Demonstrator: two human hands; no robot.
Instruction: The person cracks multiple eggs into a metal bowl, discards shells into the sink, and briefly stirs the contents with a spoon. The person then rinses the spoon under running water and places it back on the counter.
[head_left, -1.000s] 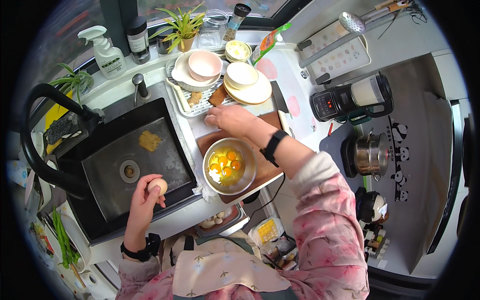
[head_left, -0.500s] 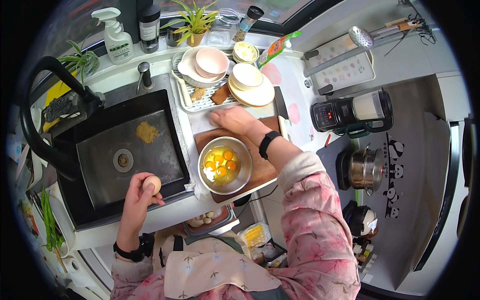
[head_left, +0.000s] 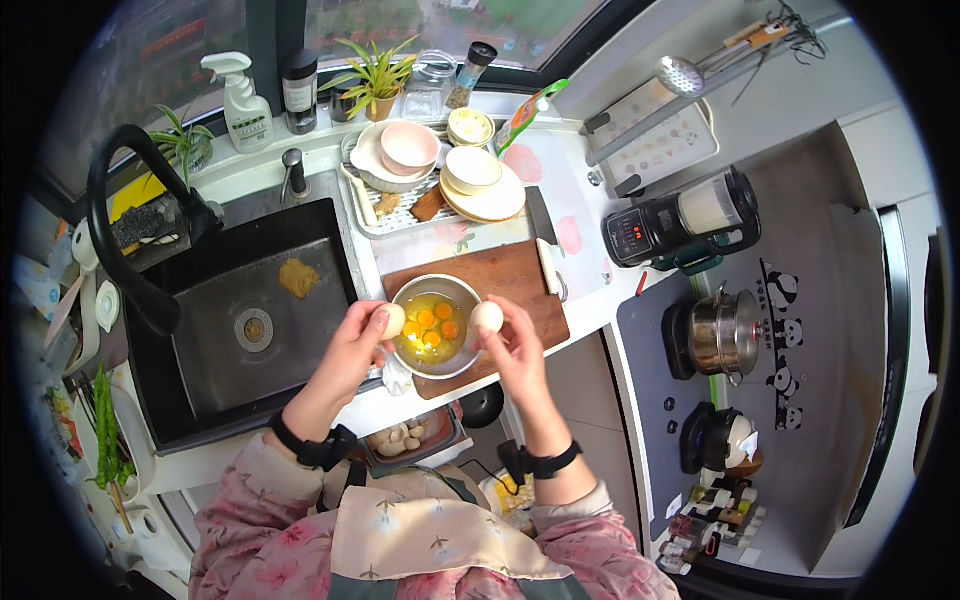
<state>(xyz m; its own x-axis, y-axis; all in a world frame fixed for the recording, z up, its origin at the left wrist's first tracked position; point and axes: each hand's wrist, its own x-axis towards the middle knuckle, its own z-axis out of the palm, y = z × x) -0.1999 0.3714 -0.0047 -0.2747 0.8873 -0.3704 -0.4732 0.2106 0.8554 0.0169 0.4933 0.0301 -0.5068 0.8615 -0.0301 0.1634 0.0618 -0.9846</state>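
A metal bowl (head_left: 469, 363) stands on the wooden cutting board (head_left: 521, 262), with several raw yolks (head_left: 430, 320) and clear egg white inside. At the bowl's left rim, my left hand (head_left: 352, 342) is closed round a pale egg (head_left: 394, 320) held in the fingertips. Across from it, at the right rim, my right hand (head_left: 519, 352) grips another pale egg (head_left: 488, 317) between thumb and fingers. Both eggs look whole from here. A crumpled white cloth or tissue (head_left: 397, 378) lies at the counter edge below the bowl.
To the left is a black sink (head_left: 215, 375) with a black tap (head_left: 100, 200). Behind the board, a drying rack (head_left: 385, 228) carries bowls and plates. A knife (head_left: 541, 215) lies by the board. Below the counter, a container (head_left: 440, 442) holds pale rounded pieces. A blender (head_left: 680, 220) stands right.
My right hand has come back from beyond the bowl to its right rim, now showing an egg. My left hand has carried its egg from over the sink edge to the bowl's left rim.
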